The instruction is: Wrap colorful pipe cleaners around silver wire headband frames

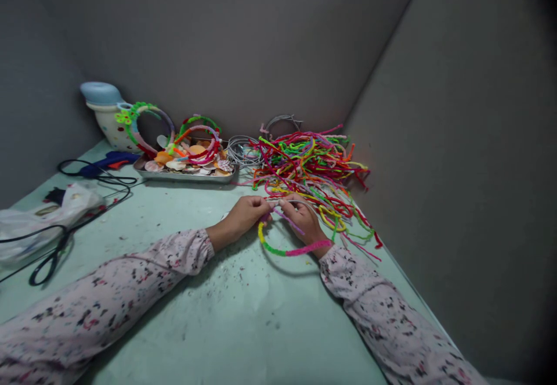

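Both hands meet over the table at a wire hoop (275,251), partly wrapped in yellow, green and pink pipe cleaner. My left hand (249,215) is closed, pinching the hoop where a purple pipe cleaner (292,223) begins. The purple strand's loose end slants down to the right, in front of my other hand. My right hand (304,218) is closed too, its fingertips pinching the bare grey wire close to the left fingertips. The hoop's pink stretch runs to my right wrist. Fingers hide part of the wrapping at the pinch.
Behind the right hand lies a tangled heap of pipe cleaners (313,164). Grey wire hoops (244,151) lie beside it. A metal tray (187,177) holds shells and wrapped hoops. At left are a spotted container (114,126), a blue tool (104,162), a black cable (65,234) and a plastic bag (26,228).
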### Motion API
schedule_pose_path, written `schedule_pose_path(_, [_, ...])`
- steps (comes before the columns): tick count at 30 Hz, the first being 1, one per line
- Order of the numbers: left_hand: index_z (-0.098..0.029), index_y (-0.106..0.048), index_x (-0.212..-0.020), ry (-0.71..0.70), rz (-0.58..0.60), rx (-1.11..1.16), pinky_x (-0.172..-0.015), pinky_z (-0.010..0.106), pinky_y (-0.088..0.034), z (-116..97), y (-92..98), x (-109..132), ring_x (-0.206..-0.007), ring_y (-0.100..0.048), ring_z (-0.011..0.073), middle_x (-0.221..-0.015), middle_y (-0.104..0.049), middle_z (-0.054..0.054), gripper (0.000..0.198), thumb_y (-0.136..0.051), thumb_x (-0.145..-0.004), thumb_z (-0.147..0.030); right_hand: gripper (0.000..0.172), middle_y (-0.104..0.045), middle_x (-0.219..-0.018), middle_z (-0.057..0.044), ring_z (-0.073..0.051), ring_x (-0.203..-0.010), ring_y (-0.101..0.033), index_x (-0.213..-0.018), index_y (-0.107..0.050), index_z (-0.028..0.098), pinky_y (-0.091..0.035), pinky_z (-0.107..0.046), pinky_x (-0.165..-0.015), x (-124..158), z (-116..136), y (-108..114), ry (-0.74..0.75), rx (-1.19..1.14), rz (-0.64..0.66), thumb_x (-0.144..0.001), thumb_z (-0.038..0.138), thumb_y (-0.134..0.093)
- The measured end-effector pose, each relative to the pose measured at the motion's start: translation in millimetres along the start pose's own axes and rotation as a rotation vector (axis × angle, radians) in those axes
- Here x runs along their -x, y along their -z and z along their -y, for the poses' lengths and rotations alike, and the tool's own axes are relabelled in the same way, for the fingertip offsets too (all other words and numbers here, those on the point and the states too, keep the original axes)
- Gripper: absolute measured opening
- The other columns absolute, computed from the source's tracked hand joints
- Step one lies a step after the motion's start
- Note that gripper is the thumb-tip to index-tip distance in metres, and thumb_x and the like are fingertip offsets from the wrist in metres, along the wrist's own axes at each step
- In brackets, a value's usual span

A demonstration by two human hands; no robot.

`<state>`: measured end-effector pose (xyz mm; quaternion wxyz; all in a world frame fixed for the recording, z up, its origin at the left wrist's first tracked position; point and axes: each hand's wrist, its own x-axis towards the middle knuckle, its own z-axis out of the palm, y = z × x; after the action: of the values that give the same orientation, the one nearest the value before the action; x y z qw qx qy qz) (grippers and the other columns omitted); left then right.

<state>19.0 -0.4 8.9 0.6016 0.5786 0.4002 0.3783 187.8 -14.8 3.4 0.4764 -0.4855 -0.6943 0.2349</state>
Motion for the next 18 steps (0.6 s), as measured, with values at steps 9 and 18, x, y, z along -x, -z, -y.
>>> schedule_pose_path(9, [-0.015, -0.05, -0.061, -0.063, -0.009, -0.083, -0.048, 0.021, -0.037, 9.4, 1.5, -5.3, -0.047, -0.047, 0.0079, -0.056, -0.058, 0.0, 0.035, -0.06, -0.076, -0.044, 0.021, -0.056, -0.067, 0.0, -0.016, -0.066, -0.053, -0.073, -0.057, 0.02, -0.04, -0.027, -0.064, -0.4, -0.8, -0.2, 0.005, 0.038, -0.011, -0.085, 0.036, -0.051])
schedule_pose_path(18, [-0.016, -0.05, -0.061, -0.129, -0.042, -0.172, -0.048, 0.021, -0.034, 5.9, 0.6, -1.9, -0.049, -0.045, 0.0085, -0.055, -0.055, -0.001, 0.035, -0.056, -0.079, -0.045, 0.022, -0.056, -0.065, 0.001, -0.015, -0.062, -0.052, -0.072, -0.058, 0.02, -0.039, -0.027, -0.061, -0.7, -0.1, -0.4, 0.0, 0.052, -0.026, -0.085, 0.036, -0.051])
